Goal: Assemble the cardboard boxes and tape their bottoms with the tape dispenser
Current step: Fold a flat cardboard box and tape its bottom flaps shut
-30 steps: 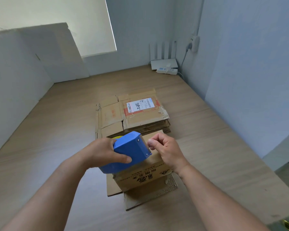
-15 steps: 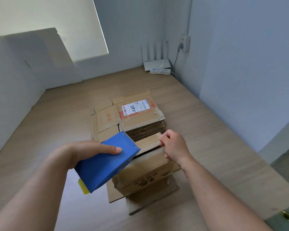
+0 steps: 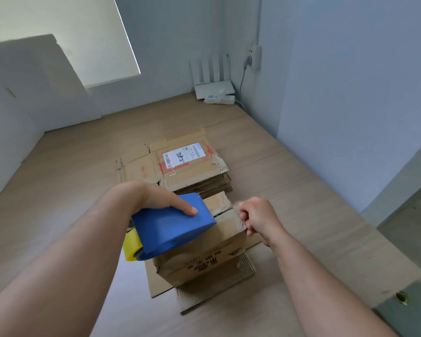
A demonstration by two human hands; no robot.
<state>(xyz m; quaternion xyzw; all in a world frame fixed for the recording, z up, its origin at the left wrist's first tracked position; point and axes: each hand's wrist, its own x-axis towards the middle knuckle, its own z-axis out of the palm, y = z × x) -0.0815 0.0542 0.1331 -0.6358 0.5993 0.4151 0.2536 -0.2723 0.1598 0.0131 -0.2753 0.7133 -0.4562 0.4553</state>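
A small brown cardboard box (image 3: 206,260) with printed characters stands upside down on the wooden floor, its bottom flaps folded shut on top. My left hand (image 3: 156,198) grips a blue tape dispenser (image 3: 173,226) with a yellow tape roll (image 3: 131,246), its front edge resting on the box's top seam. My right hand (image 3: 259,218) is closed at the box's right top edge, fingers pinched against the cardboard; whether tape is between them I cannot see.
A stack of flattened cardboard boxes (image 3: 180,166) with a white shipping label lies just behind. A router and power strip (image 3: 215,92) sit in the far corner. Walls close in on the right; a white board (image 3: 46,93) leans at left.
The dispenser has come back down onto the box top after being lifted and tilted to the left. My right hand has slid to the box's right edge.
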